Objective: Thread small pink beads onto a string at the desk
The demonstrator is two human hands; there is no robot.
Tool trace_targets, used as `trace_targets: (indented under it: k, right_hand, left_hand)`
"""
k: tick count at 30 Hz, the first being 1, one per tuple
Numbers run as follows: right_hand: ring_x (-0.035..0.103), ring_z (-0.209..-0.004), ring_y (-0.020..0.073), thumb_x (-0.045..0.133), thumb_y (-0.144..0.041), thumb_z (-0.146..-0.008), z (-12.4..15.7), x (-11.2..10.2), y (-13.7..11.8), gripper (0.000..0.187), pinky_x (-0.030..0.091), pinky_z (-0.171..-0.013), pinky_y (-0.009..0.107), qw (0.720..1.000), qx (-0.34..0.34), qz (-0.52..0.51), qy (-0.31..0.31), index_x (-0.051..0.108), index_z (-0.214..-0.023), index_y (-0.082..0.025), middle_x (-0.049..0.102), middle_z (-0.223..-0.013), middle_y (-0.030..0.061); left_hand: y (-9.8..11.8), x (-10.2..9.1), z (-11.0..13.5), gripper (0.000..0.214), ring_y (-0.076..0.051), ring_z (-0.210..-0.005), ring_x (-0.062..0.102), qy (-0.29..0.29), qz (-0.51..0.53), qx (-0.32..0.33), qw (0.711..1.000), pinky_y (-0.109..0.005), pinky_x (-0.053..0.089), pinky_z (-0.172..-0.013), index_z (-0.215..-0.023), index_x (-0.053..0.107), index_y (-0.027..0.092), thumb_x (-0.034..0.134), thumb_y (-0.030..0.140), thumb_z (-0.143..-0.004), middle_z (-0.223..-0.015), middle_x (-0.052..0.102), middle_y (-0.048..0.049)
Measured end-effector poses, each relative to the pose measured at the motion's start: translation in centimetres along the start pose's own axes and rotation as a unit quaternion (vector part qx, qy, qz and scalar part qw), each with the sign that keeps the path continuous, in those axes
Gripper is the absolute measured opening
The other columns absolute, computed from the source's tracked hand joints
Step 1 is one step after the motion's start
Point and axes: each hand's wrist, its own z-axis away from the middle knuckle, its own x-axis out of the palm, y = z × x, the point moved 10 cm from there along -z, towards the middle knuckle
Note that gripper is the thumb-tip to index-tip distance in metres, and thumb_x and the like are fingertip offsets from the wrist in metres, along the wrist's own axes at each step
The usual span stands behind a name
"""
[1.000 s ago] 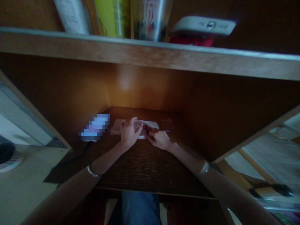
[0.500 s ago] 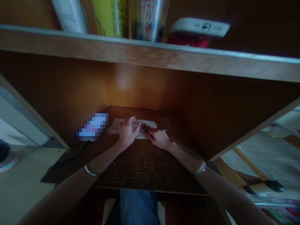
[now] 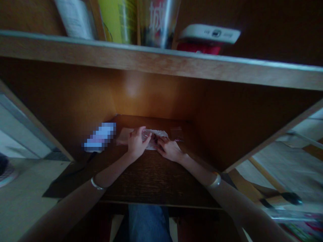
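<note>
My left hand (image 3: 137, 144) is curled around a small clear plastic bag (image 3: 145, 134), thumb and fingers on its near side. Just to the right, my right hand (image 3: 171, 150) has its fingers bent together over small dark reddish pieces (image 3: 154, 137), too tiny to name. A crumpled white sheet or wrapper (image 3: 160, 133) lies under both hands. Beside my left hand is a flat pale plastic packet (image 3: 123, 135). Another little clear bag (image 3: 177, 130), with some dark reddish bits at its bottom, rests beyond my right hand.
The dark wooden desktop (image 3: 153, 178) sits in a cubby with side walls. A blurred-out phone-like device (image 3: 100, 137) leans at the left on a cable. Overhead, a shelf edge (image 3: 161, 57) carries a yellow container (image 3: 116, 20), a clear cup (image 3: 157, 25) and a white device (image 3: 210, 33).
The right fingers have shifted slightly over the dark pieces. My left hand keeps its hold on the bag. The whole view has moved a little.
</note>
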Motion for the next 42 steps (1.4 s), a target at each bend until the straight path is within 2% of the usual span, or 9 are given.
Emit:
trace_targets:
  k: [6,11,16,20,23,33,42]
  right_hand:
    - [0.059,-0.085,0.0205,0.045,-0.027,-0.093,-0.2,0.0,-0.1,0.022,0.046,-0.073,0.032,0.999,-0.006,-0.039,0.003,0.063,-0.093,-0.014,0.064,-0.097,0.0126]
    - [0.059,-0.085,0.0193,0.044,-0.026,-0.094,-0.3,-0.2,0.5,0.023,0.046,-0.076,0.032,0.999,0.020,-0.041,0.023,0.064,-0.091,-0.015,0.065,-0.094,0.0108]
    - [0.058,-0.084,0.0195,0.045,-0.028,-0.093,0.1,-2.3,1.9,0.022,0.046,-0.078,0.034,0.988,0.062,-0.079,0.116,0.064,-0.090,-0.017,0.064,-0.090,0.0083]
    - [0.057,-0.084,0.0192,0.047,-0.032,-0.093,0.9,-4.2,2.2,0.022,0.046,-0.078,0.033,0.965,0.065,-0.150,0.204,0.063,-0.091,-0.018,0.063,-0.087,0.0075]
    - [0.057,-0.085,0.0190,0.047,-0.033,-0.092,1.2,-4.8,1.9,0.021,0.047,-0.078,0.033,0.952,0.053,-0.192,0.233,0.063,-0.092,-0.019,0.062,-0.087,0.0069]
    - [0.058,-0.087,0.0168,0.053,-0.031,-0.090,1.2,-4.4,0.5,0.016,0.050,-0.080,0.032,0.943,-0.023,-0.246,0.224,0.065,-0.095,-0.021,0.061,-0.090,0.0053]
    - [0.060,-0.086,0.0165,0.054,-0.032,-0.089,1.1,-3.7,1.2,0.017,0.051,-0.079,0.032,0.937,-0.006,-0.279,0.211,0.068,-0.095,-0.023,0.063,-0.091,0.0044]
  left_hand:
    - [-0.1,0.1,0.0,0.031,-0.024,-0.098,0.062,0.001,0.004,0.002,1.000,-0.039,0.043,-0.089,-0.111,0.053,0.019,0.056,0.037,-0.086,-0.106,0.067,-0.0087]
    - [0.1,0.0,0.0,0.031,-0.023,-0.097,0.062,-0.001,0.008,0.005,1.000,-0.038,0.043,-0.088,-0.111,0.053,0.019,0.056,0.037,-0.086,-0.104,0.067,-0.0084]
    - [0.4,0.6,0.1,0.029,-0.024,-0.096,0.061,-0.029,0.005,0.025,0.999,-0.039,0.044,-0.088,-0.108,0.054,0.020,0.058,0.035,-0.084,-0.103,0.066,-0.0073]
    - [1.2,1.5,0.3,0.027,-0.022,-0.093,0.061,-0.071,0.027,0.056,0.996,-0.036,0.046,-0.084,-0.106,0.053,0.020,0.060,0.033,-0.082,-0.098,0.065,-0.0063]
    - [2.0,1.7,0.5,0.029,-0.023,-0.097,0.060,-0.082,0.048,0.087,0.992,-0.038,0.046,-0.087,-0.107,0.052,0.020,0.061,0.029,-0.081,-0.100,0.065,-0.0070]
    - [3.2,2.1,0.9,0.030,-0.025,-0.097,0.060,-0.100,0.084,0.115,0.985,-0.041,0.047,-0.086,-0.104,0.052,0.020,0.064,0.020,-0.077,-0.101,0.065,-0.0075]
    - [3.2,2.4,1.0,0.028,-0.024,-0.097,0.060,-0.108,0.105,0.121,0.981,-0.042,0.047,-0.087,-0.103,0.053,0.020,0.065,0.020,-0.077,-0.101,0.065,-0.0070]
